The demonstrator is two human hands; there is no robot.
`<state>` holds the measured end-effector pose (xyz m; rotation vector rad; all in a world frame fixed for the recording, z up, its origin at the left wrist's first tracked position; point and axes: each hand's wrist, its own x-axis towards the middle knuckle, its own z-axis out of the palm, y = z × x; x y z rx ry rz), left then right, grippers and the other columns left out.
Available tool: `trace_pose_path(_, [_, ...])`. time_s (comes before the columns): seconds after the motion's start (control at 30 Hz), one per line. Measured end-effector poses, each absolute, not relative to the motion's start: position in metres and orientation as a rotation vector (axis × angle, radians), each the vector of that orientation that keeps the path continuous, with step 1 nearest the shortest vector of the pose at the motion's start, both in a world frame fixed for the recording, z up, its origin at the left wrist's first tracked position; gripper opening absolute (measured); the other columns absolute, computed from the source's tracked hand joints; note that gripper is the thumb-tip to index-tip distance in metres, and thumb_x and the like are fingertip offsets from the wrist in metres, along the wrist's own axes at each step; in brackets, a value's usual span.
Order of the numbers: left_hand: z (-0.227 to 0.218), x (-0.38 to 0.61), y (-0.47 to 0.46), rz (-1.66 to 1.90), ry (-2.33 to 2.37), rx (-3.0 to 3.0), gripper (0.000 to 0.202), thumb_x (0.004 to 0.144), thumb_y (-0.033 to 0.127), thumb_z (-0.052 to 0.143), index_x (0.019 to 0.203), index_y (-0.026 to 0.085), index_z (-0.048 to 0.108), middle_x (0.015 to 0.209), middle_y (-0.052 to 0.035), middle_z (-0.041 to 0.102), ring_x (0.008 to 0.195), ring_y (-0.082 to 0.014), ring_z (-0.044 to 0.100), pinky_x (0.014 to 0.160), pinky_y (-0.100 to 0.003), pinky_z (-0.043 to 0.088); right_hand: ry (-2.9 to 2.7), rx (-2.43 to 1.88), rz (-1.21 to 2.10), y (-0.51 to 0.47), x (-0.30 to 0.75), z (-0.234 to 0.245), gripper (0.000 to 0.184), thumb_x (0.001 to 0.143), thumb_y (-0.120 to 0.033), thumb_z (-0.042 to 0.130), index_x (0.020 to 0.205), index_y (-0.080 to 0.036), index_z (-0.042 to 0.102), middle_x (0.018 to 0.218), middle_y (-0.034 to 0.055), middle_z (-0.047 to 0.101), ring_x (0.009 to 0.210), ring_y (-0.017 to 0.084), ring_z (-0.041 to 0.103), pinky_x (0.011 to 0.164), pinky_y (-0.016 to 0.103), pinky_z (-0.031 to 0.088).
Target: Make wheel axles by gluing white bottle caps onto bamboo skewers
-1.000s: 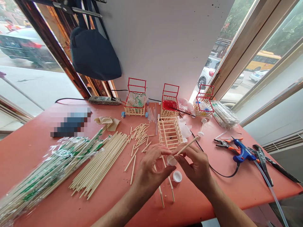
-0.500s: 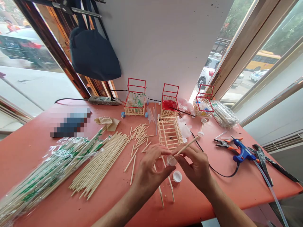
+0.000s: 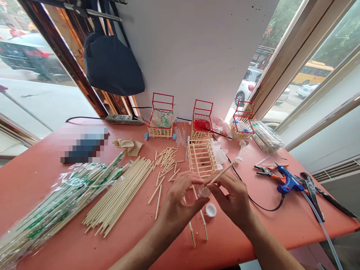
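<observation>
Between thumb and fingers, my left hand grips a small white bottle cap. My right hand pinches a short wooden stick, whose lower end meets the cap; its upper end points up and right. A second white cap lies on the table just below the hands. Under my left hand, two thin sticks run toward the table's front edge. A slatted stick frame rests just beyond my fingers, partly hidden by them.
Long wooden sticks and a plastic-wrapped bundle lie left; short cut sticks are scattered nearer the middle. Small stick carts with red handles line the wall. A blue glue gun and pliers lie right, with a black cord.
</observation>
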<state>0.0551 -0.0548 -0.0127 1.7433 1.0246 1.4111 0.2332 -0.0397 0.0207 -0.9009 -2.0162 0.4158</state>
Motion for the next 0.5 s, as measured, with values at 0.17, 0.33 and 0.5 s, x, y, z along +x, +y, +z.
trace_pose_path(0.17, [-0.012, 0.055, -0.0553, 1.407, 1.043, 1.747, 0.027, 0.079, 0.012, 0.082, 0.1, 0.025, 0.07, 0.103, -0.002, 0.074, 0.105, -0.0252, 0.066, 0.091, -0.038, 0.051, -2.014, -0.903, 0.409, -0.0396, 0.2331, 0.0217, 0.017, 0.101, -0.02, 0.06, 0.086, -0.02, 0.068, 0.076, 0.0019, 0.07, 0.069, 0.017, 0.061, 0.066, 0.027, 0.046])
trace_pose_path(0.33, [-0.012, 0.0553, -0.0548, 1.41, 1.036, 1.737, 0.027, 0.08, 0.012, 0.081, 0.101, 0.025, 0.07, 0.104, -0.0028, 0.074, 0.105, -0.0254, 0.066, 0.091, -0.039, 0.052, -2.014, -0.901, 0.416, -0.039, 0.2327, 0.0216, 0.016, 0.101, -0.02, 0.06, 0.087, -0.02, 0.069, 0.076, 0.0021, 0.07, 0.069, 0.017, 0.061, 0.067, 0.028, 0.046])
trace_pose_path(0.5, [-0.0123, 0.0553, -0.0557, 1.401, 1.035, 1.733, 0.025, 0.081, 0.015, 0.081, 0.101, 0.024, 0.07, 0.103, -0.0038, 0.075, 0.105, -0.0266, 0.066, 0.092, -0.04, 0.052, -2.015, -0.899, 0.402, -0.039, 0.2325, 0.0221, 0.016, 0.1, -0.02, 0.061, 0.087, -0.021, 0.069, 0.075, 0.0013, 0.069, 0.068, 0.017, 0.061, 0.065, 0.027, 0.046])
